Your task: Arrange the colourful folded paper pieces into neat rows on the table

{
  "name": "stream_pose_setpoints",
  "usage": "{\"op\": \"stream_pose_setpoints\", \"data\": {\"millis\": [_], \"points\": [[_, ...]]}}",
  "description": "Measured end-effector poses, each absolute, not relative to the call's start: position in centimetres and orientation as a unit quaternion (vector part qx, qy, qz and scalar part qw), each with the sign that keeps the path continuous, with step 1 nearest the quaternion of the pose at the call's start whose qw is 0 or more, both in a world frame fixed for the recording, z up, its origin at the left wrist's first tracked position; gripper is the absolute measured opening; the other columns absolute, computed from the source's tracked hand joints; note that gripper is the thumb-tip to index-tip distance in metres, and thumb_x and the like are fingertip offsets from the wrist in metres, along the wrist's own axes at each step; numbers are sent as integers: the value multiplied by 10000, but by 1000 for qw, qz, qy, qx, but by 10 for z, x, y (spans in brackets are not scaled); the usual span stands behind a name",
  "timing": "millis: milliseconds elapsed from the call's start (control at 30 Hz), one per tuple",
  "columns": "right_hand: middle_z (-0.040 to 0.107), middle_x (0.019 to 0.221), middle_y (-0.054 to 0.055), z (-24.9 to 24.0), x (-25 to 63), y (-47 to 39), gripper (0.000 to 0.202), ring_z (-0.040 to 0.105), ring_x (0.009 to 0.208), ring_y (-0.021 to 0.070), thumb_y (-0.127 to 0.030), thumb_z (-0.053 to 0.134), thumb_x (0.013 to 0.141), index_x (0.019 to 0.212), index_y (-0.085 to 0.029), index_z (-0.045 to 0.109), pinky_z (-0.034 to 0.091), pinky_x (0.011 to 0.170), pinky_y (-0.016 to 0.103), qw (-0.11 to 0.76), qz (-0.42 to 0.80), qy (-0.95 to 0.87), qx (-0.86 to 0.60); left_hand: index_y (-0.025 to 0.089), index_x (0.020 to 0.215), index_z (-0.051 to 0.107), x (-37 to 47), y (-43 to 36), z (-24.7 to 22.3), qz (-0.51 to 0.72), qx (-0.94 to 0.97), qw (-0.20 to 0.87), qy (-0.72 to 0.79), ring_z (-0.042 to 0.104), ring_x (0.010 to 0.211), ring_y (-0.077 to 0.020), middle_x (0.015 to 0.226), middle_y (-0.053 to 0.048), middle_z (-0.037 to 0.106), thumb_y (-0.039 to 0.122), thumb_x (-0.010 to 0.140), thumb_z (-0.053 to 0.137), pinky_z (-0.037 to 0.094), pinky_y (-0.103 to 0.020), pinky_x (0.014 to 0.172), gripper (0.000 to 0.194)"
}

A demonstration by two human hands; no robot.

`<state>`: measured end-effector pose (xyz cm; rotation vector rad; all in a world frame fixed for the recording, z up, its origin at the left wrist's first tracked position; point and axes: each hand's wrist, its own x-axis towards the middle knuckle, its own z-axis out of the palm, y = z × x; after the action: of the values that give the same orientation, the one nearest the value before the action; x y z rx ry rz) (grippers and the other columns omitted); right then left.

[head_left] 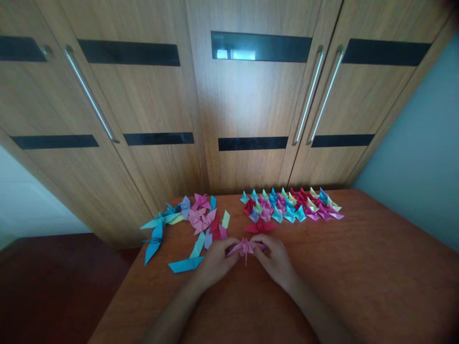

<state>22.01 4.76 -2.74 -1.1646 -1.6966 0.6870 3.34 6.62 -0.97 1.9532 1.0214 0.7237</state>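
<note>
A pink origami crane (245,247) is held between my two hands, over the front middle of the table. My left hand (217,260) pinches its left wing, while my right hand (273,258) pinches the wing on the right. The crane's wings are spread sideways, and a thin pointed part hangs down toward me. Just beyond my hands a red folded crane (260,226) lies on the table. Left of my left hand rests a blue folded paper strip (185,264), with a pale green strip (197,245) touching it.
Many small colourful folded cranes (278,214) stand in rows at the back right of the brown table (344,272). At the back left lie pink cranes (202,220) and blue cranes (154,242) in a loose pile. A wooden wardrobe (247,105) rises behind the table.
</note>
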Motion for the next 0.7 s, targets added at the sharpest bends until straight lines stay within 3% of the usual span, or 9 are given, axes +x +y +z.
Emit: {"op": "stream_pose_setpoints", "data": {"millis": [167,433,700], "points": [[653,744,12,-25,220,49,153,580,676,134,-301,557,807,779,-178,643,429,592,223,463,364,-658,-469,146,786,630,34,67,-10,301,728,477,389,548,711,-145,751,-4,630,265,857,477,389,-224,648,206],[609,670,5,-28,226,47,247,536,589,87,-391,644,768,745,-147,616,401,548,194,440,680,-467,-353,137,826,626,41,58,-9,323,581,666,340,553,665,-117,719,-17,628,396,839,563,380,-199,595,267],[618,726,6,-33,224,47,213,543,593,82,-323,741,689,775,-160,635,424,549,194,510,743,-324,-288,129,795,637,44,55,-18,383,404,788,263,551,652,-103,729,-37,621,311,743,709,398,-204,600,203]]}}
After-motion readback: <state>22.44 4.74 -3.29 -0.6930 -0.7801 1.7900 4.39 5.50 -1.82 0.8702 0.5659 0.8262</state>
